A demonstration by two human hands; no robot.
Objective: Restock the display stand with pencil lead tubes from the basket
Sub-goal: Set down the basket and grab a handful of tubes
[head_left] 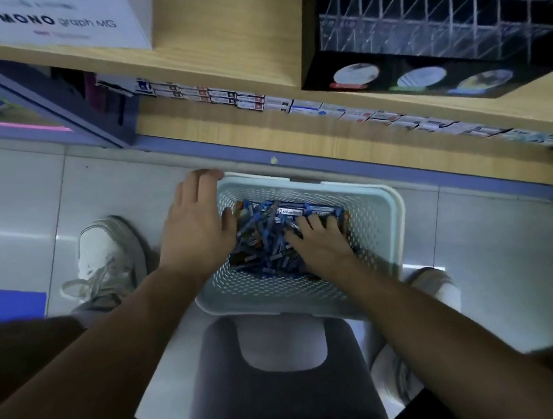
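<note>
Our hands at the basket of lead tubes

The blue pencil lead tubes (pixel 265 241) lie heaped in the pale perforated basket (pixel 388 220), low over the tiled floor (pixel 18 190). Our right hand (pixel 320 244) rests on the heap with its fingers among the tubes; we cannot tell whether it grips any. Our left hand (pixel 194 225) lies flat against the basket's left rim. The clear display stand (pixel 435 12) sits on the wooden shelf (pixel 229 18) above.

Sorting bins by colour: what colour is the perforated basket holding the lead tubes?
Pale mint green basket, clearest in the head view.

White box (pixel 57 24) on the top shelf reads "MONO graph MG"; other labels blurred.
</note>
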